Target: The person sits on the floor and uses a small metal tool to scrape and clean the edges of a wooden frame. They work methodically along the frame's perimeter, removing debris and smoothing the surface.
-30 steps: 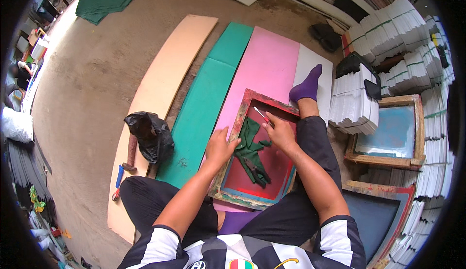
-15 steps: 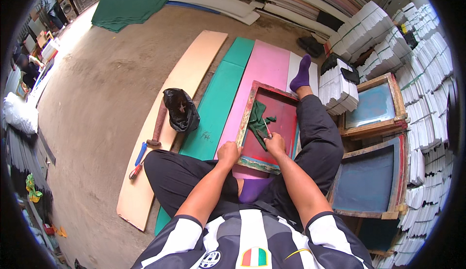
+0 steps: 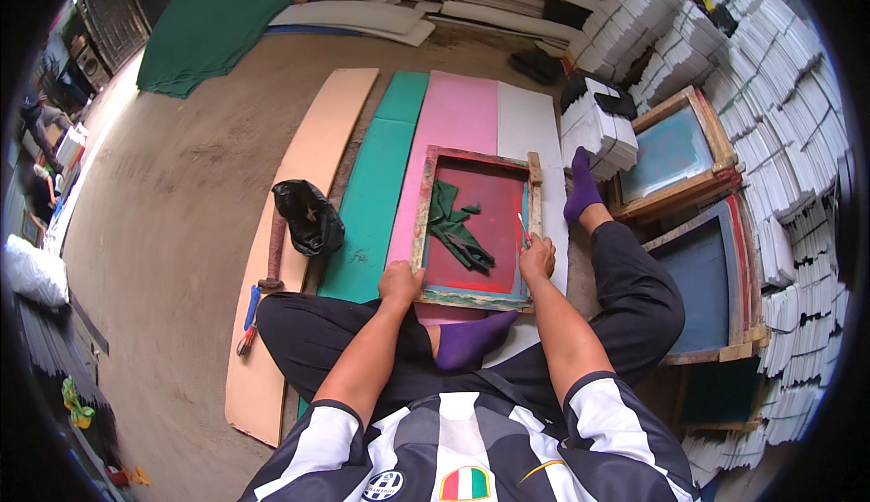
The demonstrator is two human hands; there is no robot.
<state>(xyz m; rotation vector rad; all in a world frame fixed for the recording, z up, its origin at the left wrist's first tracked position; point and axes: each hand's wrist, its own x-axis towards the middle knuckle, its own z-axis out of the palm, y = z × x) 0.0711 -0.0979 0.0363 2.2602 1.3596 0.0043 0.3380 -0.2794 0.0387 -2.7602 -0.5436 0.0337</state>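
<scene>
A wooden screen-printing frame (image 3: 535,203) with a reddish mesh lies before me, its rim stained with paint. My left hand (image 3: 400,284) is closed on the rim at its near left corner. At the right rim, my right hand (image 3: 538,259) has its fingers wrapped round a slim tool (image 3: 525,233) with a red part and a thin pale tip; its exact kind is unclear. A crumpled dark green cloth (image 3: 450,221) rests on the mesh, touched by neither hand. The frame lies over pink (image 3: 458,112) and white (image 3: 527,126) sheets.
Left of the frame are a green sheet (image 3: 379,203), a peach sheet (image 3: 317,130), a black plastic bag (image 3: 310,219), a hammer (image 3: 275,253) and a blue-handled tool (image 3: 251,307). More frames (image 3: 666,153) and stacked white bundles (image 3: 779,158) stand right. People work far left.
My right hand has moved from over the mesh to the right rim with the slim tool, away from the cloth. The frame has straightened, and my right leg has swung outward. The view has shifted.
</scene>
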